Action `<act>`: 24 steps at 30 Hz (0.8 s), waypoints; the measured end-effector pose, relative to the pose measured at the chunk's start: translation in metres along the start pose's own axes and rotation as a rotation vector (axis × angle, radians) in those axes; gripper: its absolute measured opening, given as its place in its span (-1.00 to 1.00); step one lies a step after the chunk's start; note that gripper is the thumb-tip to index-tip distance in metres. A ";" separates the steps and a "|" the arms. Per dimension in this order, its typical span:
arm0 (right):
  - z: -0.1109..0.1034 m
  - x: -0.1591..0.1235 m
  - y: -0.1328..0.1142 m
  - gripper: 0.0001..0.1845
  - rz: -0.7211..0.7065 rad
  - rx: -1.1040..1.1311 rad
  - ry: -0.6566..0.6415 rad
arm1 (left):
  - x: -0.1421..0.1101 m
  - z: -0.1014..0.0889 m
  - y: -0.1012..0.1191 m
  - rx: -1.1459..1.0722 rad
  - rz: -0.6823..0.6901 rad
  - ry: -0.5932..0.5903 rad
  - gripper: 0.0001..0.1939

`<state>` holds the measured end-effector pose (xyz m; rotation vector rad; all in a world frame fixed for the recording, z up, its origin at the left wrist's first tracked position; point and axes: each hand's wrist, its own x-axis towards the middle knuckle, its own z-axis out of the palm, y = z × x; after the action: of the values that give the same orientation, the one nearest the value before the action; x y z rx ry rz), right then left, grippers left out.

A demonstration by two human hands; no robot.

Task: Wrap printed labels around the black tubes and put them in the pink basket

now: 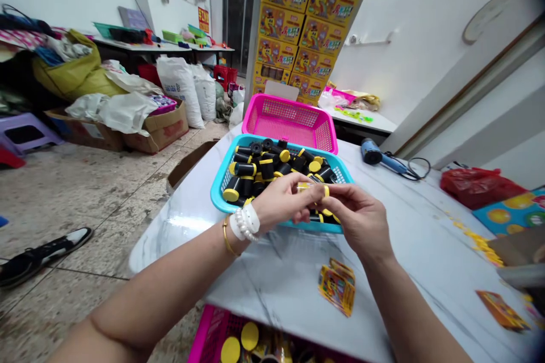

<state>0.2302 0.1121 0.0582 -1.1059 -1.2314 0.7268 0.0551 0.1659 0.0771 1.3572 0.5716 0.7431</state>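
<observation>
My left hand (286, 199) has its fingers wrapped round a small yellow-capped cylinder (304, 186); a printed or clear sleeve seems to cover its side. The fingertips of my right hand (361, 216) pinch the same cylinder at its yellow end. Both hands are over the near edge of a blue basket (218, 195), which holds many black cylinders (246, 169) with yellow caps. Between my forearms, a small stack of printed yellow-orange sleeves (338, 286) lies on the white marbled table (272, 272). My fingers hide most of the held cylinder.
Behind the blue basket stands a pink basket (289, 125). Another pink basket (204, 332) with capped cylinders is below the near table edge. To the right are a blue heat gun (383, 157), a red bag (479, 186) and more sleeves (502, 311). Yellow boxes (306, 34) are stacked behind.
</observation>
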 end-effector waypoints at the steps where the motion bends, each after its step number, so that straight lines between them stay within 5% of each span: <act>1: -0.001 0.000 0.001 -0.71 -0.058 -0.023 0.011 | 0.001 -0.001 0.000 -0.014 -0.014 0.011 -0.59; 9: -0.012 -0.003 0.002 -0.71 -0.246 -0.185 -0.111 | 0.000 -0.004 -0.002 -0.052 0.013 0.011 -0.54; 16: -0.017 -0.008 -0.011 -0.44 -0.759 -0.555 -0.150 | -0.002 -0.006 0.006 -0.030 -0.090 -0.048 -0.49; 19: -0.012 -0.012 -0.009 -0.49 -0.732 -0.558 -0.073 | -0.003 -0.005 0.006 -0.052 -0.063 -0.048 -0.53; 24: -0.001 -0.013 -0.003 -0.77 -0.404 -0.297 0.043 | -0.004 -0.003 0.006 -0.036 0.002 -0.053 -0.55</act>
<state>0.2282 0.0986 0.0564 -1.0559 -1.5002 0.2163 0.0495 0.1655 0.0819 1.3403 0.5122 0.7142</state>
